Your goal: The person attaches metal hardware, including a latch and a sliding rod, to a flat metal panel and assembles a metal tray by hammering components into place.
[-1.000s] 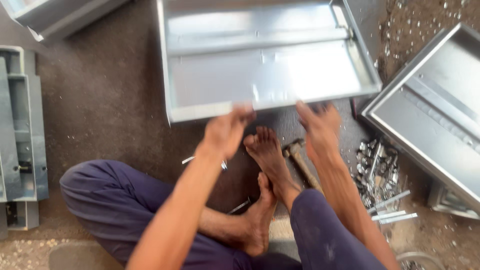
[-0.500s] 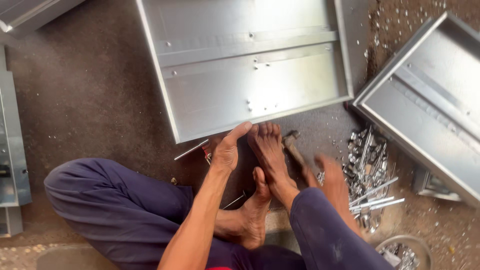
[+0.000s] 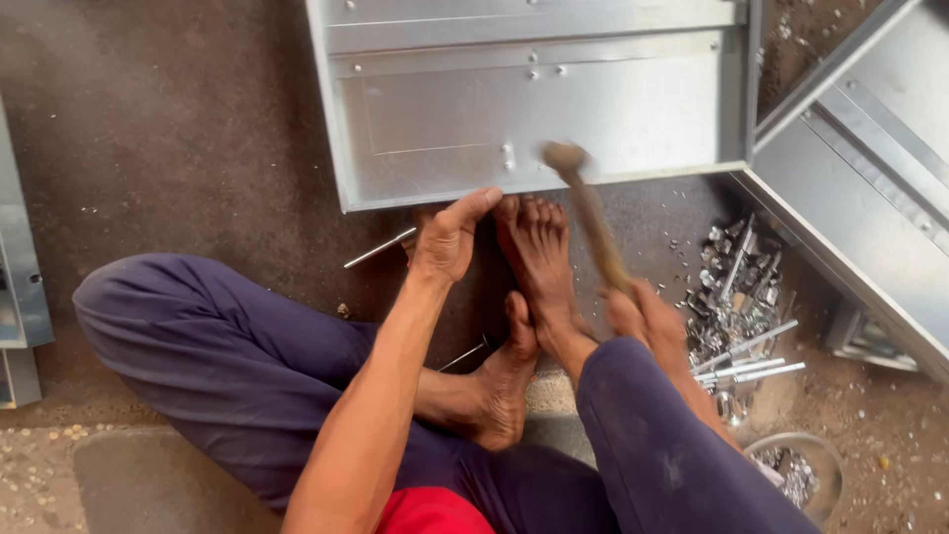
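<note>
While I sit cross-legged on the floor (image 3: 178, 148), the stock around me runs as follows, largest first.

Sheet-metal trays, grey: two in full use of the view. One tray (image 3: 534, 109) lies flat in front of me, its near rim drawn up against my toes so that the foot (image 3: 539, 257) blocks it from sliding. A second tray (image 3: 870, 198) leans at the right edge of the floor, out of the working area. Part of a further metal piece (image 3: 20, 287) shows at the left edge.

Hammer (image 3: 588, 218), wooden handle: one, raised and blurred above the near rim. My right hand (image 3: 643, 316) holds its lower end, fingers wrapped tight round the handle.

My left hand (image 3: 450, 237): fingers pressed together, thumb out, resting by the tray's near rim as if to brace it.

Loose bolts and rods (image 3: 736, 307): one heap, too many to count, within reach on the right. Small bowl of fasteners (image 3: 796, 475): one. Thin rods (image 3: 381, 247) by my left hand: two.
</note>
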